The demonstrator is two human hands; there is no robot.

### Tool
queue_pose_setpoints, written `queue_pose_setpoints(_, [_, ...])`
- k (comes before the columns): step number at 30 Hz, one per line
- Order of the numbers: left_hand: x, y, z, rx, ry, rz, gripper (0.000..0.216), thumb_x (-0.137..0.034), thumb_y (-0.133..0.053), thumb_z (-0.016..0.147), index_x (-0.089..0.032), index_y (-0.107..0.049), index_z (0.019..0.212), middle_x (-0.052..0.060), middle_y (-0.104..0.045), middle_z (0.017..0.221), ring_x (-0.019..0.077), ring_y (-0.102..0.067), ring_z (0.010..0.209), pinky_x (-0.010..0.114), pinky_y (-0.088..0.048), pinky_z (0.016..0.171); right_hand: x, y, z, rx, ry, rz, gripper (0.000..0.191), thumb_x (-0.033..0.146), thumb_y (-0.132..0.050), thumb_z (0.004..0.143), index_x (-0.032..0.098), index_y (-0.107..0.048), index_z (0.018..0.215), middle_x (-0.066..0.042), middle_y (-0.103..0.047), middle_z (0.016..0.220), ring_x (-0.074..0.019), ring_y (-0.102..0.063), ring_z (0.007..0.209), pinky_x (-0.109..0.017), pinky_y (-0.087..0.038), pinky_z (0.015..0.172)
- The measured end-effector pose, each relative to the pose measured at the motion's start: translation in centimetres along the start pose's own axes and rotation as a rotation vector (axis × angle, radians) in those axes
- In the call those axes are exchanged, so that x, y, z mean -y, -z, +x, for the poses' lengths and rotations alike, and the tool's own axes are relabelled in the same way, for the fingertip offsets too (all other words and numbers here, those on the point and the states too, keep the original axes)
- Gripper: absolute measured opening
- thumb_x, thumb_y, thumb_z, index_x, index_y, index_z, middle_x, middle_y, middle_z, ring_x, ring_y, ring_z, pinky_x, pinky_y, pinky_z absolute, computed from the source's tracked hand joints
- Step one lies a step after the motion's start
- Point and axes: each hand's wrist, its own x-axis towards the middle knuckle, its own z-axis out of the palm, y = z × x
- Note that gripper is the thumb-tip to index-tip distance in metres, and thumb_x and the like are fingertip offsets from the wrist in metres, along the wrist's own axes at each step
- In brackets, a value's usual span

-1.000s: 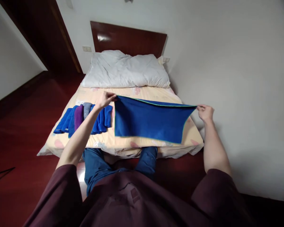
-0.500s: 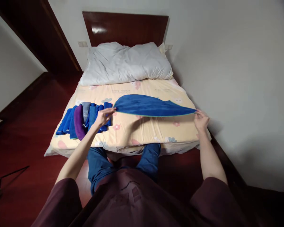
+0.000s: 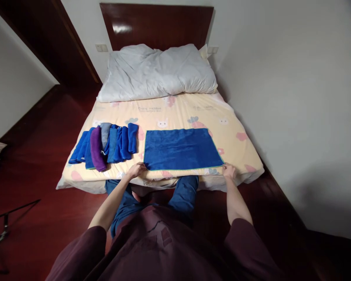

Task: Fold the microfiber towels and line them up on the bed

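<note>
A blue towel with a green edge lies spread out on the bed, a few faint creases across it. My left hand pinches its near left corner. At the near right corner, my right hand grips the same towel between closed fingers. To the left of the towel lies a row of several rolled towels, mostly blue, with a grey rolled towel and a purple rolled towel among them. Both hands are close to the bed's front edge.
The bed has a pale yellow printed sheet. A white quilt is bunched against the dark wooden headboard. A wall runs along the right side. On the floor at left stands a thin black metal frame.
The blue towel was held stretched in the air and billowing; now it lies flat on the sheet. Both hands have come down and nearer to my body, still gripping its corners.
</note>
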Motion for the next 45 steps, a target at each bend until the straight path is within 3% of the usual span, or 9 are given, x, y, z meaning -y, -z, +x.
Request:
queue_pose_setpoints(9, [0.4,-0.7,-1.8,0.023,-0.002,-0.035,0.033,-0.024,-0.052,0.091,-0.022,-0.082,0.103,0.01,-0.074,0.109,0.0207,-0.066,0.103,0.031,-0.052,0.095,-0.6,0.6,-1.3,0.056,-0.056,-0.202,0.039,0.014,-0.059,0.086,0.016,-0.078,0.12,-0.021,-0.076,0.104,-0.0298,-0.073,0.092,-0.036,-0.055,0.082])
queue_pose_setpoints(18, [0.7,-0.8,-1.5,0.046,0.006,-0.07,0.034,-0.031,-0.049,0.095,-0.021,-0.081,0.096,0.011,-0.074,0.105,0.021,-0.068,0.098,0.032,-0.053,0.094,0.3,0.6,1.2,0.085,-0.048,-0.218,0.025,0.016,-0.06,0.077,0.009,-0.081,0.089,-0.021,-0.074,0.08,-0.0318,-0.071,0.084,-0.039,-0.055,0.075])
queue_pose_setpoints(20, [0.8,-0.7,-1.3,0.056,-0.008,-0.071,0.036,-0.036,-0.048,0.096,-0.019,-0.08,0.095,0.012,-0.074,0.105,0.0217,-0.068,0.098,0.033,-0.052,0.095,1.7,0.4,1.7,0.013,0.007,-0.209,0.029,0.014,-0.056,0.077,0.008,-0.08,0.093,-0.022,-0.075,0.089,-0.0332,-0.069,0.099,-0.042,-0.054,0.086])
queue_pose_setpoints(22, [0.7,-0.3,-0.7,0.089,-0.012,-0.064,0.039,-0.041,-0.048,0.097,-0.019,-0.079,0.093,0.013,-0.074,0.104,0.0221,-0.069,0.097,0.032,-0.052,0.094,3.8,-0.3,1.9,-0.097,0.12,-0.17,0.038,0.012,-0.05,0.081,0.007,-0.078,0.106,-0.023,-0.074,0.115,-0.0332,-0.06,0.122,-0.046,-0.047,0.103])
queue_pose_setpoints(25, [0.6,0.8,0.7,0.197,0.041,-0.056,0.037,-0.043,-0.051,0.094,-0.02,-0.079,0.09,0.011,-0.076,0.101,0.0215,-0.07,0.088,0.03,-0.053,0.085,8.2,-2.7,1.5,-0.199,0.307,-0.067,0.049,0.016,-0.041,0.091,0.009,-0.069,0.13,-0.017,-0.055,0.151,-0.0311,-0.04,0.144,-0.052,-0.031,0.119])
queue_pose_setpoints(29, [0.5,2.9,3.3,0.348,0.128,-0.046,0.03,-0.038,-0.055,0.091,-0.023,-0.08,0.096,0.007,-0.079,0.096,0.0221,-0.073,0.084,0.029,-0.053,0.08,12.9,-7.4,-0.2,-0.122,0.315,0.007,0.057,0.03,-0.035,0.101,0.011,-0.048,0.153,-0.015,-0.035,0.166,-0.0313,-0.024,0.154,-0.061,-0.013,0.125])
queue_pose_setpoints(33, [1.5,5.5,7.0,0.275,0.144,-0.004,0.034,-0.037,-0.052,0.092,-0.022,-0.08,0.104,0.007,-0.08,0.104,0.0223,-0.074,0.089,0.028,-0.054,0.083,13.7,-10.7,-1.9,-0.084,0.255,0.046,0.06,0.036,-0.031,0.104,0.013,-0.039,0.158,-0.015,-0.028,0.169,-0.0309,-0.017,0.157,-0.063,-0.007,0.125])
queue_pose_setpoints(38, [4.6,8.4,14.7,0.023,0.248,0.085,0.036,-0.026,-0.049,0.09,-0.02,-0.078,0.11,0.01,-0.078,0.112,0.0264,-0.072,0.106,0.033,-0.053,0.097,13.1,-11.3,-1.7,-0.104,0.258,0.074,0.06,0.036,-0.032,0.103,0.016,-0.037,0.16,-0.012,-0.025,0.17,-0.0308,-0.016,0.158,-0.064,-0.005,0.126])
queue_pose_setpoints(45, [7.8,10.1,25.4,0.036,0.334,0.242,0.044,-0.011,-0.044,0.089,-0.005,-0.068,0.126,0.02,-0.066,0.134,0.0289,-0.061,0.13,0.036,-0.042,0.115,13.2,-11.4,-1.1,-0.147,0.272,0.003,0.06,0.039,-0.03,0.104,0.02,-0.035,0.161,-0.009,-0.027,0.17,-0.0281,-0.017,0.159,-0.059,-0.008,0.127])
